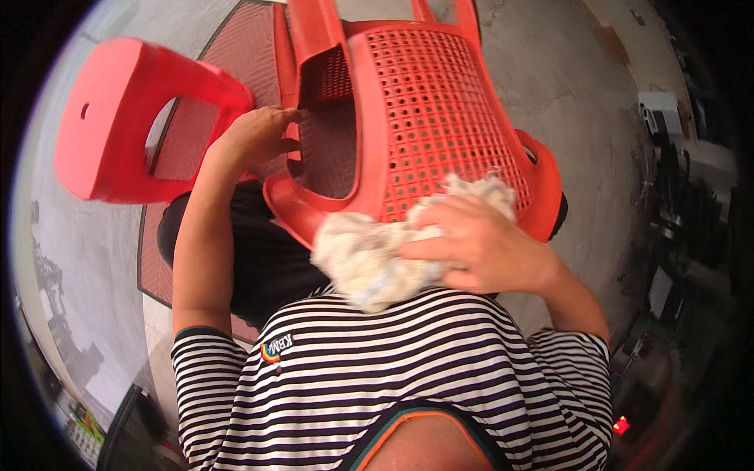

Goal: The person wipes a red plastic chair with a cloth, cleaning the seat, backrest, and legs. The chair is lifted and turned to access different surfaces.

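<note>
In front of me a red plastic chair (368,118) is tipped, its perforated grid panel (439,100) facing up and one edge close to my torso. My right hand (477,244) is pressing a crumpled off-white cloth (359,259) on the near edge of that panel. The cloth hangs loosely to the left of the fingers and partly covers the chair's rim. At the chair's left side, my left hand (262,135) curls its fingers around a narrow red side part. Some of those fingertips are hidden behind it.
A red plastic stool (112,118) lies on its side to the left, near my left forearm. A reddish-brown quilted mat (241,53) is spread under the chair and stool on the grey floor (565,76). Dark, unclear objects line the far right.
</note>
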Available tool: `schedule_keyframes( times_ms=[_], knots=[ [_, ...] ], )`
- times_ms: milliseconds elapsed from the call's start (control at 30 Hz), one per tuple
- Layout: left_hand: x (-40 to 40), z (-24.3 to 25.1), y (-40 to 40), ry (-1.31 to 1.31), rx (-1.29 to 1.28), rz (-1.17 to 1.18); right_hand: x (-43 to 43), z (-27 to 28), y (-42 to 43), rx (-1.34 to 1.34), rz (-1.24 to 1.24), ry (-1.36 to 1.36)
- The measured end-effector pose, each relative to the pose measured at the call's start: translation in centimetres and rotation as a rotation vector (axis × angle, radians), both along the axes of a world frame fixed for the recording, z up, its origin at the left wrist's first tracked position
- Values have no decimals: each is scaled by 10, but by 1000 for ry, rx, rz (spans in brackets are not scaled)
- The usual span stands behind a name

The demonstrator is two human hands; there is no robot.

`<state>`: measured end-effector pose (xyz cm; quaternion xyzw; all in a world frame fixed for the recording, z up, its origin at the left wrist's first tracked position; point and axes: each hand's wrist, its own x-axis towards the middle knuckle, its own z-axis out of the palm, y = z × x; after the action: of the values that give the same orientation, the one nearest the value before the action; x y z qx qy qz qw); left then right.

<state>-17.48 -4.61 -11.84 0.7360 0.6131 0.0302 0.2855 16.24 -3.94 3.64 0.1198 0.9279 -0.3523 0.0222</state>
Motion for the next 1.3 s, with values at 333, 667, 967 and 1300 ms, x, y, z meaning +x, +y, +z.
schedule_keyframes(
  times_ms=[333, 667, 967, 1300],
  knots=[
    [5, 3, -1, 60, -131, -143, 53, 36, 37, 281, -388, -131],
    [48, 30, -13, -93, -303, -393, -64, -60, 90, 751, 61, 231],
    [58, 7, -25, -63, -121, -375, 35, -84, 274, 1027, -782, -381],
    [68, 6, -25, -196, -129, -405, -78, -98, 246, 656, -411, -75]
  ],
)
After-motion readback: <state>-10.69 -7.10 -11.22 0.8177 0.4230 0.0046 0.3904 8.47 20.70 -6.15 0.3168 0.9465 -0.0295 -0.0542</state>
